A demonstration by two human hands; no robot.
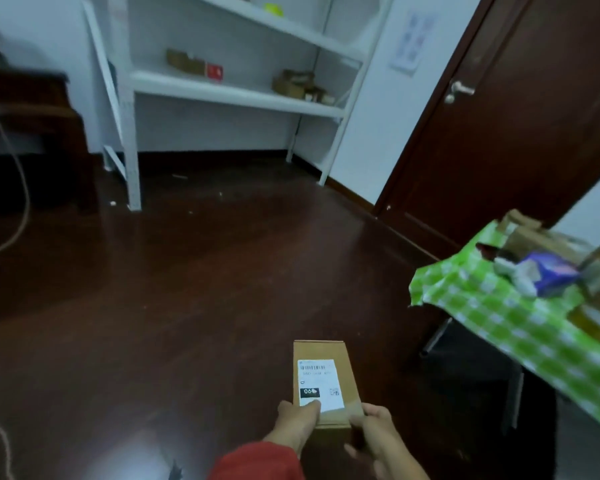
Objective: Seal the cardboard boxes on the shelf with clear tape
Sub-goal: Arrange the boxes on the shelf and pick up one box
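- Box between our hands: the left hand grips its near left edge with the thumb on the label, and the right hand curls round its near right corner.
- Its flaps lie closed; we cannot tell whether tape is on it.
- Far ahead of the hands, more cartons sit on the shelf, seemingly awaiting sealing.
- Right of the hands, the worktop carries what looks like a tape roll.
- We judge the job partway at best.

Cardboard box held in the fingers: plain brown; its label is white with black barcode print. Sleeve behind the fingers: red. Tabletop cloth right of the fingers: green-and-white check. Floor: dark red-brown. Shelf beyond the fingers: white. Door: dark brown.
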